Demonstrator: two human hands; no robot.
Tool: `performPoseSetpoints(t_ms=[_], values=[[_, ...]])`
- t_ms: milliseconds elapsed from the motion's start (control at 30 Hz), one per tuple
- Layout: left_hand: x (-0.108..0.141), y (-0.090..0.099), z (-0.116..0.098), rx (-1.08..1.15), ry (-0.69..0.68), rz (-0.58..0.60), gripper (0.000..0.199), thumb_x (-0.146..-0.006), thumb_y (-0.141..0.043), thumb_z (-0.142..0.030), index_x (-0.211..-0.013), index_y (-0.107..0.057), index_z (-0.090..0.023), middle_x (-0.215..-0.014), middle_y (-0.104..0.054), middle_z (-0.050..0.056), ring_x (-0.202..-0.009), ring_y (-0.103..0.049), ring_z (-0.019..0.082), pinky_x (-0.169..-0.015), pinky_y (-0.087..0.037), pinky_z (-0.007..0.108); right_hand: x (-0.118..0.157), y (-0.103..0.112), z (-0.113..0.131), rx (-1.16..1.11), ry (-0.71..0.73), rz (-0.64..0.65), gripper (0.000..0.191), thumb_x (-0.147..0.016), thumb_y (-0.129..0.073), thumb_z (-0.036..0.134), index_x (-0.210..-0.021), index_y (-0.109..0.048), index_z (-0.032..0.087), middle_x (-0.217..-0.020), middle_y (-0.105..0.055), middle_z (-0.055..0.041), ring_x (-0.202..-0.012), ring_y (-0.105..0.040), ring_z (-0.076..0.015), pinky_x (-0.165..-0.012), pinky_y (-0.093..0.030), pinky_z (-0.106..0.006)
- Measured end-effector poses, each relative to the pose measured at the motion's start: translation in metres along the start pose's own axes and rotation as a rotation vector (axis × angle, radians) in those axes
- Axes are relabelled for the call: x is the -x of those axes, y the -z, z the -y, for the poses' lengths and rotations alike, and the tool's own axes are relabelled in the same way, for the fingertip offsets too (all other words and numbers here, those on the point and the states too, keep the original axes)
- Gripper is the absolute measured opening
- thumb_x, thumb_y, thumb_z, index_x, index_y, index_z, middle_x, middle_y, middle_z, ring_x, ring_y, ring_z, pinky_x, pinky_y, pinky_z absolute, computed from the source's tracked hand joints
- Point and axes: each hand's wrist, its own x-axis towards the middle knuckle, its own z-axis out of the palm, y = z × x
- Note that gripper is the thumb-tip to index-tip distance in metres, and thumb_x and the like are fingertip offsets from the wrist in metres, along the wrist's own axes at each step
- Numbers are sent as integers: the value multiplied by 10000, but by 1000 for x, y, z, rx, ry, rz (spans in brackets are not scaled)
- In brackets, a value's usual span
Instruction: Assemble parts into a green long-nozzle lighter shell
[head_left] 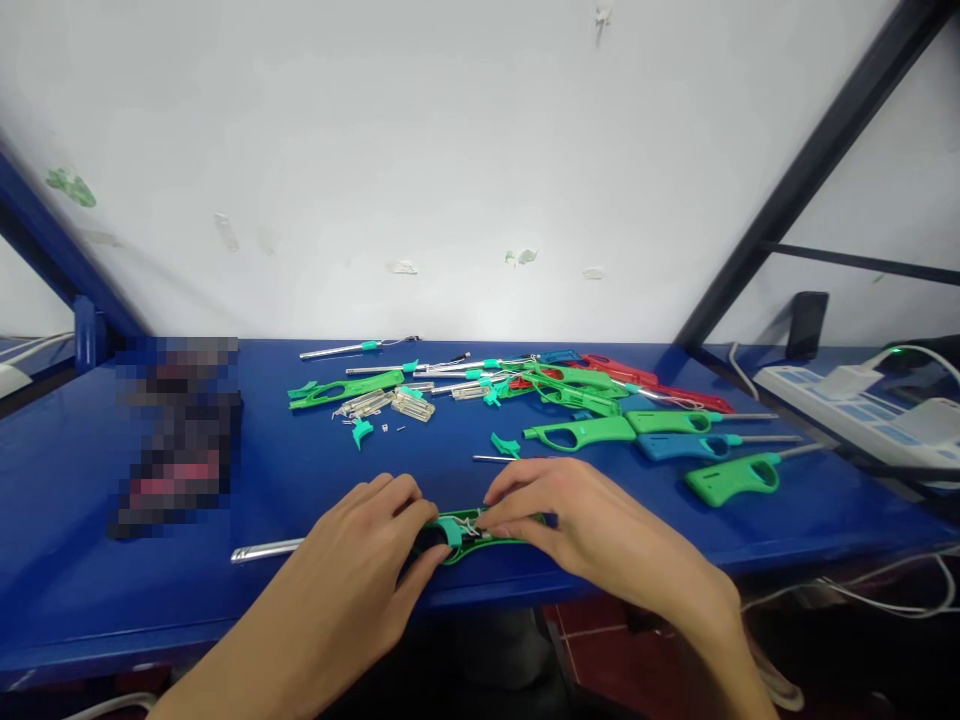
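Note:
A green utility lighter casing half [469,552] lies near the front edge of the blue bench, its inside facing up. A teal trigger [450,530] and thin white wires [468,520] sit in it, and a metal lighter tube [264,551] sticks out to the left. My left hand [375,550] is closed on the casing's left part, with thumb and fingers at the trigger. Over the right part, my right hand [574,505] has its fingertips pinched together at the wires. What exactly lies between those fingertips is hidden.
Loose casings, metal tubes and clear fuel tanks [412,404] lie behind my hands, with a teal trigger [505,445] nearby. Several assembled lighters [735,478] lie to the right. A power strip [862,410], a phone [808,325] and a blurred dark object [184,440] are also there.

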Motion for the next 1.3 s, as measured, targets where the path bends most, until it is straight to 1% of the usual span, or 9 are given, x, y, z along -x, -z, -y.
performPoseSetpoints(t_ms=[200, 767, 900, 1100, 1300], values=[[0, 0, 0, -7, -7, -2, 255, -1074, -473, -286, -1130, -718, -244, -1087, -646, 57, -992, -634, 264, -925, -523, 521, 1, 0, 0, -8, 12, 5, 167, -1045, -709, 264, -1091, -856, 327, -1118, -793, 55, -932, -736, -129, -876, -530, -250], [1, 2, -1, -22, 3, 3, 243, -1076, -490, -293, -1128, -723, -248, -1087, -659, 50, -1022, -645, 260, -953, -528, 513, 0, 0, -1, -14, 16, 4, 186, -1045, -703, 228, -1092, -860, 315, -1108, -801, 50, -941, -740, -128, -885, -535, -238], [0, 3, -1, -25, 12, 8, 258, -1079, -479, -299, -1139, -725, -244, -1093, -658, 58, -1011, -641, 269, -930, -533, 519, 1, -1, 0, -20, 15, 3, 186, -1043, -707, 235, -1102, -860, 324, -1111, -804, 44, -944, -744, -136, -884, -543, -247], [0, 3, -3, -25, 10, 22, 269, -1084, -464, -296, -1117, -723, -237, -1098, -661, 64, -1035, -639, 278, -946, -526, 530, 1, 0, 0, -34, 18, 4, 196, -1048, -698, 239, -1117, -859, 326, -1118, -809, 22, -953, -757, -160, -898, -554, -268], [2, 3, -3, -27, 13, 29, 265, -1083, -465, -291, -1129, -720, -232, -1105, -659, 72, -1037, -637, 283, -945, -524, 535, 2, 0, 0, -47, 20, 1, 219, -1045, -705, 241, -1142, -851, 371, -1114, -810, 37, -952, -757, -152, -893, -557, -269]])
